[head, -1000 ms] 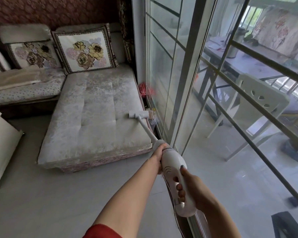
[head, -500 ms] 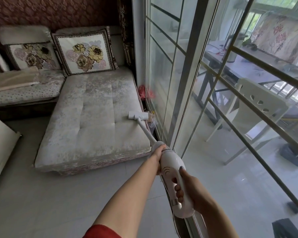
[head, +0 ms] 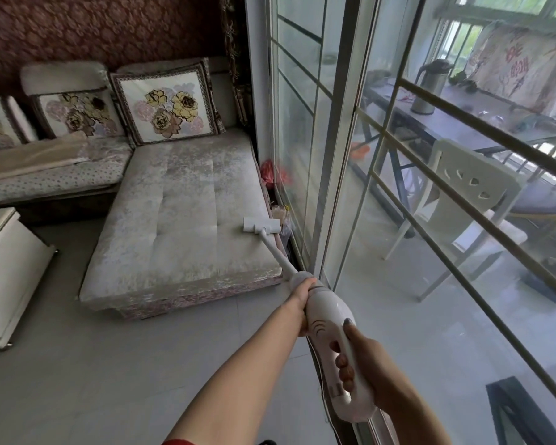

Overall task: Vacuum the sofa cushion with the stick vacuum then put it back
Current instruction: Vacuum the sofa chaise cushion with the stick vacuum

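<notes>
The tufted, velvety sofa cushion is broad and soft, so work it in flat, overlapping lanes toward 9 o'clock. Your white plastic stick vacuum has its T-shaped head at the cushion's 3 o'clock edge. Your left hand grips the neck; your right hand wraps the loop handle.

Two flowered pillows lean against the dark red patterned wall. A white cabinet stands on the grey floor at the left. Beyond the glass door — a white chair beside a counter bearing a metal flask.
</notes>
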### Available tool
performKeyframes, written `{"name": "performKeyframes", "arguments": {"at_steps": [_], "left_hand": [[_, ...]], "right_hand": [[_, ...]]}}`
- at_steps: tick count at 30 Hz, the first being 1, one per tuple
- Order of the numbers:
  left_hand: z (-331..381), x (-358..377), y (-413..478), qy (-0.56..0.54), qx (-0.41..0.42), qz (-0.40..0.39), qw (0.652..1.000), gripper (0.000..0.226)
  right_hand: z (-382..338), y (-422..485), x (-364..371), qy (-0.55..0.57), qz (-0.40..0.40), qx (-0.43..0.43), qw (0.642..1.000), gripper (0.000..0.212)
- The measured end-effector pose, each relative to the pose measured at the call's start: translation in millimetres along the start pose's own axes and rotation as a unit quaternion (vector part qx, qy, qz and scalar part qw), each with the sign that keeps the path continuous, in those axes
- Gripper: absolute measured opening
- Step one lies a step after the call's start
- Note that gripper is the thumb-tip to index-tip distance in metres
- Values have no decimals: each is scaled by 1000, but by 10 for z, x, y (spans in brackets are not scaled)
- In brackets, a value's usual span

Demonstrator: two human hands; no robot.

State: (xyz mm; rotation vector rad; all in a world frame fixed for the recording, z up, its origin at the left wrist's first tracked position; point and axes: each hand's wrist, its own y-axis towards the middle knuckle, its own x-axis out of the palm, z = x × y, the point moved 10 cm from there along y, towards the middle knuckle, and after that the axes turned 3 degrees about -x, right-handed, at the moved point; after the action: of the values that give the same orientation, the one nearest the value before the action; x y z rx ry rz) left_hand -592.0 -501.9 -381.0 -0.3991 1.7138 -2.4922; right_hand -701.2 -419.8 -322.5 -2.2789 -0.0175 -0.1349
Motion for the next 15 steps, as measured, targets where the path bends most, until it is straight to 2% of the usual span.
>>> {"name": "performKeyframes", "arguments": {"at_steps": [6, 15], "left_hand": [[-390, 178, -175, -26, -4, -6, 1000, 57], [-782, 297, -422, -54, -9, -12, 998, 56]], "right_hand": [[114, -321, -295, -30, 18, -24, 999, 55], [321, -627, -453, -31, 2, -9, 999, 55]]}}
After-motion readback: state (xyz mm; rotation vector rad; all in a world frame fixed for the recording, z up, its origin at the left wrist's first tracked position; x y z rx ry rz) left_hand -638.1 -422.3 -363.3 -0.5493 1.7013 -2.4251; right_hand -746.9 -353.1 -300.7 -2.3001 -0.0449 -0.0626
